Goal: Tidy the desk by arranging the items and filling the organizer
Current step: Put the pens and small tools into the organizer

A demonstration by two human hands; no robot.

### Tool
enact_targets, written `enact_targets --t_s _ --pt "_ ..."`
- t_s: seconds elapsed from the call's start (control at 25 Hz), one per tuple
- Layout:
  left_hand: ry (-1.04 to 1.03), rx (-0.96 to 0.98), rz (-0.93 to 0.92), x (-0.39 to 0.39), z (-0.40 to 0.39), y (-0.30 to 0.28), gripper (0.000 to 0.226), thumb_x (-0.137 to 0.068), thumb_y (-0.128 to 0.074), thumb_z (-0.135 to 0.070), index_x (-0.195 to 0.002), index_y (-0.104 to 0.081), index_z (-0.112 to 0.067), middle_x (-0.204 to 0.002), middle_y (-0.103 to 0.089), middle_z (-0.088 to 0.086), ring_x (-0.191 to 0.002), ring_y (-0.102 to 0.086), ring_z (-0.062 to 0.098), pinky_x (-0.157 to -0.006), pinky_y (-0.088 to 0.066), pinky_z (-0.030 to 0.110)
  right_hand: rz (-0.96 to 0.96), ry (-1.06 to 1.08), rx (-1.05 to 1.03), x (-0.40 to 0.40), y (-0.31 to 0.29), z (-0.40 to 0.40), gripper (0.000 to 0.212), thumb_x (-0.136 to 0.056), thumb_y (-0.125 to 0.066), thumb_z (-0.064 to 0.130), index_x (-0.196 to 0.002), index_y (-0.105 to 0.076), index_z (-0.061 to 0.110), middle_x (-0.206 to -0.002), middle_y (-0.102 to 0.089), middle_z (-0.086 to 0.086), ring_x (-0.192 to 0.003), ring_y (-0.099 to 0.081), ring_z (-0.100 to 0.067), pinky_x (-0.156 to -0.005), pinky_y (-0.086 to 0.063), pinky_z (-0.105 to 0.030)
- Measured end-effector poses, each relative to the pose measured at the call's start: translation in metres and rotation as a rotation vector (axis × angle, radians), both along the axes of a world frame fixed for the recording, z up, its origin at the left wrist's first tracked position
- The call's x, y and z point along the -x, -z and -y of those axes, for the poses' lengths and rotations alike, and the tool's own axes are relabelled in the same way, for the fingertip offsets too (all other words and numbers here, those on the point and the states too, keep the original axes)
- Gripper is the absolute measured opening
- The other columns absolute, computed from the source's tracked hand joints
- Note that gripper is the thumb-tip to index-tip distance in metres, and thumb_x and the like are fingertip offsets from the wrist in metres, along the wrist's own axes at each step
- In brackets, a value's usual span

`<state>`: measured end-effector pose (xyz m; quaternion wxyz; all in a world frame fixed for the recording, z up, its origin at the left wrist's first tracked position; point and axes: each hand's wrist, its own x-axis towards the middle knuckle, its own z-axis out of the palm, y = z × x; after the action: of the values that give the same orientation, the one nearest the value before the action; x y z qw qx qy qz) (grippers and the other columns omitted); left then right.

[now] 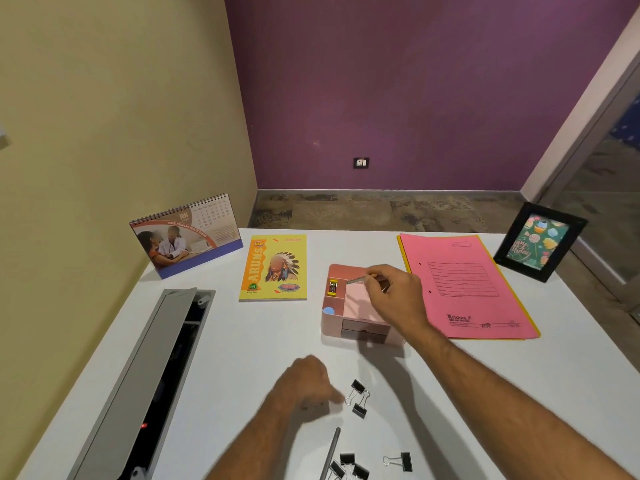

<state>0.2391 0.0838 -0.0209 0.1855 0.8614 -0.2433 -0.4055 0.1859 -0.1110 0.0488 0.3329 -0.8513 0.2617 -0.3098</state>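
On the bench (263,341) lie six black binder clips: two (358,398) near the middle and four (367,465) at the near edge. There is one pink organizer (332,323), one yellow notebook (273,267), one desk calendar (185,235), one picture frame (540,241), and one grey pen (331,452). Two file folders are stacked, a pink one (464,285) over a yellow one (531,323). Two hands are in view.

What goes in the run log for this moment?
right hand: holds pen over pink organizer | left hand: touching binder clips | loose clips remain on desk
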Motion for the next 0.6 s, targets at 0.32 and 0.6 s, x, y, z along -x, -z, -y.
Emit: enact_targets --t_s 0.32,0.6 --pt "0.294 -0.229 0.135 0.037 -0.005 0.036 0.041 -0.052 -0.081 -0.046 -0.074 -0.058 -0.02 -0.08 -0.062 -0.001 -0.079 -0.064 0.023 -0.076 -0.055 0.032 -0.482 0.036 0.35 -0.042 -0.003 0.029 0.024 -0.093 -0.056 0.019 -0.111 -0.071 0.016 -0.102 -0.073 -0.005 -0.09 -0.066 -0.025 -0.067 -0.046 -0.027" --pt "0.179 -0.217 0.1 0.032 -0.006 0.046 0.038 -0.048 -0.076 -0.041 -0.075 -0.061 -0.019 -0.077 -0.063 -0.002 -0.074 -0.063 0.022 -0.073 -0.057 0.032 -0.637 0.045 0.384 -0.05 0.013 0.036 0.024 -0.09 -0.068 0.02 -0.113 -0.074 0.017 -0.11 -0.059 -0.008 -0.104 -0.054 -0.024 -0.074 -0.056 -0.034"
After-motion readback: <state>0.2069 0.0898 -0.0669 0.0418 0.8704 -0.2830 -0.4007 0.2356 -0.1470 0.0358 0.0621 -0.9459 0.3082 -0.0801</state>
